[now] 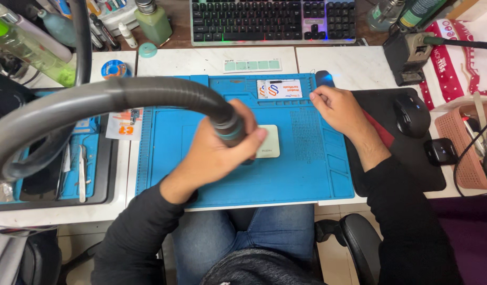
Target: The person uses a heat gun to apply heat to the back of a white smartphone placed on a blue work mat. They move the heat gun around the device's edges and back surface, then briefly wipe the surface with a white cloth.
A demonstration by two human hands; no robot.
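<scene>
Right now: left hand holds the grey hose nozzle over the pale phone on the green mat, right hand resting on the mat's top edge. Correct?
One error: the mat is blue, not green. The head view shows the rest holds: left hand grips the grey hose nozzle over the pale phone, right hand rests at the mat's top edge.

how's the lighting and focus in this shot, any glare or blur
Head view: even, soft light, only faint shadows under the hands on the blue mat. The grey hose near the lens looks soft and oversized, held by the left hand. The right hand is sharp. A mild sheen lies on the white tabletop.
</scene>
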